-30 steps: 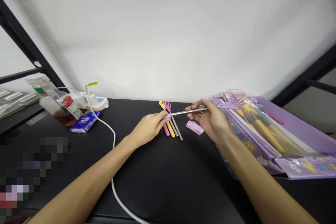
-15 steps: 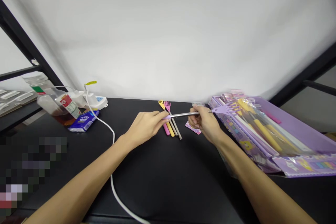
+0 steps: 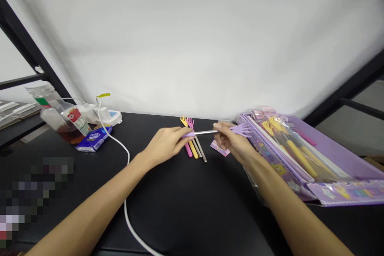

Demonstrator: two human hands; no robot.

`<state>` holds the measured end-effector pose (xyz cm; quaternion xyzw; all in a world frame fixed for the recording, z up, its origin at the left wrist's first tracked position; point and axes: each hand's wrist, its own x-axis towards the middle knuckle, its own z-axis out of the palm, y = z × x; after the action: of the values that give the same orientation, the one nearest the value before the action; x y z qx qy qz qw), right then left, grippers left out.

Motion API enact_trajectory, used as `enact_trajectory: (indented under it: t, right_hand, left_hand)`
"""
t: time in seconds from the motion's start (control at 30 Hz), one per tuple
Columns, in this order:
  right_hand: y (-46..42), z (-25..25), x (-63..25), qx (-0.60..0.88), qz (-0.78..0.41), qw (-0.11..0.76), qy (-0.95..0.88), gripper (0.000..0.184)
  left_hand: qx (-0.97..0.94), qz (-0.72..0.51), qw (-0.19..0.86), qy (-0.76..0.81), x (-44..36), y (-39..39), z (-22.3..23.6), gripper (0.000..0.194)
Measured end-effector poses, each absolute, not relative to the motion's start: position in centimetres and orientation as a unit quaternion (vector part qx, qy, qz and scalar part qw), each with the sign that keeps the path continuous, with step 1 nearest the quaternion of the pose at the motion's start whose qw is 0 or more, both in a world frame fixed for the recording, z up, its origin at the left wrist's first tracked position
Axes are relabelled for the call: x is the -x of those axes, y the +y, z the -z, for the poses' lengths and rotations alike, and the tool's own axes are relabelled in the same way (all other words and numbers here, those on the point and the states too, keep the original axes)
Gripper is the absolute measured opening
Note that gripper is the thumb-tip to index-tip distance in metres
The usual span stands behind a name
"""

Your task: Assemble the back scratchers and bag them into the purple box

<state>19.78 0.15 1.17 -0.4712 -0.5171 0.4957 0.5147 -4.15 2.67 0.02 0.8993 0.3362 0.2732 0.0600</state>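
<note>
A purple back scratcher (image 3: 242, 129) with a silver telescopic rod is held level between my two hands. My left hand (image 3: 163, 144) is closed around its purple handle. The fingers of my right hand (image 3: 235, 144) pinch the rod close to the claw-shaped head, which sticks out to the right. Beneath the held scratcher, a yellow back scratcher (image 3: 195, 153) and a pink back scratcher (image 3: 189, 151) lie side by side on the black table (image 3: 186, 204), along with bare silver rods (image 3: 200, 147). A small pink-purple card (image 3: 220, 149) lies near my right hand.
At the right stands an open purple display box (image 3: 336, 140) with bagged yellow scratchers (image 3: 301, 159) inside. On the left are a tilted bottle (image 3: 64, 122) of brown liquid, a blue packet (image 3: 94, 139) and a white power strip (image 3: 112, 117). A white cable (image 3: 127, 208) crosses the table.
My right hand has moved left along with the scratcher's head, and the rod between my hands looks shorter. My left hand stays on the handle. The view has shifted slightly.
</note>
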Motion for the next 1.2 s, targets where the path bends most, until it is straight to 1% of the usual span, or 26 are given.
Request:
enact_trajectory:
  t: [0.07,0.1,0.13,0.27,0.33,0.5,0.63,0.77,0.9,1.03,1.1,1.2]
  right_hand:
    - [0.3,-1.8,-21.3,0.47,-0.46,0.557,-0.507,0.037]
    - [0.3,-2.1,-22.0,0.478,-0.439,0.558,-0.518,0.035]
    - [0.2,-2.4,-22.7,0.488,-0.419,0.539,-0.543,0.034]
    - [-0.4,-3.0,-24.1,0.515,-0.358,0.401,-0.668,0.032]
    - [-0.6,-3.0,-24.2,0.511,-0.34,0.363,-0.701,0.032]
    - [-0.5,-2.4,-23.7,0.506,-0.341,0.371,-0.7,0.034]
    - [-0.6,-2.3,-23.1,0.509,-0.336,0.384,-0.694,0.033]
    - [-1.1,-2.8,-22.3,0.494,-0.281,0.358,-0.741,0.031]
    - [-1.6,-3.1,-21.7,0.446,-0.17,0.33,-0.814,0.031]
    - [-1.7,-2.7,-21.6,0.395,-0.08,0.33,-0.854,0.029]
    - [-1.8,-2.5,-21.6,0.385,-0.071,0.332,-0.858,0.027]
    - [-1.9,-2.4,-21.5,0.382,-0.092,0.331,-0.858,0.024]
  left_hand:
    - [-0.898,-0.276,0.041,0.34,4.9,3.3,0.0,0.031]
    - [-0.9,-0.272,0.031,0.34,5.2,3.5,0.0,0.03]
    - [-0.902,-0.265,0.018,0.34,5.5,3.7,0.0,0.03]
    - [-0.914,-0.228,-0.046,0.331,5.9,3.8,0.0,0.034]
    - [-0.919,-0.22,-0.07,0.32,5.8,3.7,0.1,0.037]
    - [-0.92,-0.227,-0.104,0.301,5.3,3.5,-0.1,0.042]
    - [-0.918,-0.241,-0.113,0.295,4.9,3.4,-0.1,0.039]
    - [-0.918,-0.268,-0.059,0.286,4.6,2.9,0.1,0.033]
    - [-0.917,-0.293,0.052,0.267,4.3,2.6,0.2,0.027]
    - [-0.915,-0.264,0.16,0.259,4.1,2.4,-0.4,0.028]
    - [-0.906,-0.249,0.215,0.269,4.0,2.3,-0.7,0.032]
    - [-0.886,-0.229,0.271,0.298,4.0,2.1,-1.2,0.037]
